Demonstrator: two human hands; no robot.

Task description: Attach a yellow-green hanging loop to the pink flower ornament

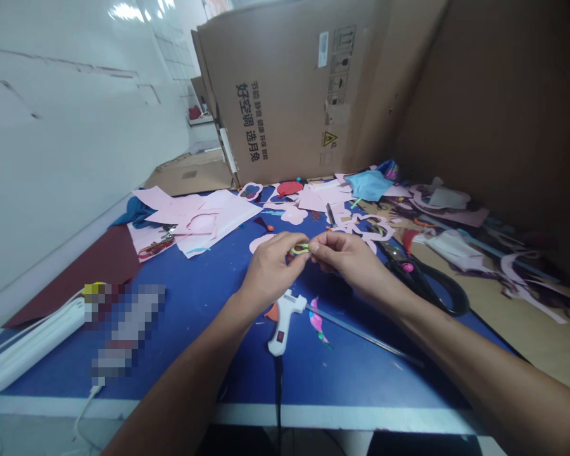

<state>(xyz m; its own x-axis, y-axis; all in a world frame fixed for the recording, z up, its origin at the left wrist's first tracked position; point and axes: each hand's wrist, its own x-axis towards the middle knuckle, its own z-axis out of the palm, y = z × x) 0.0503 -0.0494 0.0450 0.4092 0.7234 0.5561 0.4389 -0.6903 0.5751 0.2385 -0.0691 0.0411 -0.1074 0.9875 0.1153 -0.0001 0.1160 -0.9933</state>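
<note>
Yellow-green loop [301, 246] is held between thumb and forefinger of the left hand [272, 261]; right hand [346, 254] pinches its right end.

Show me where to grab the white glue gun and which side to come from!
Probably by the handle, the part with the red switch, reaching in from the near edge of the blue table. The glue gun lies flat, its handle pointing toward that edge, so that's easiest to reach. Coming from the right seems harder: a long grey stick runs out that way.
</note>
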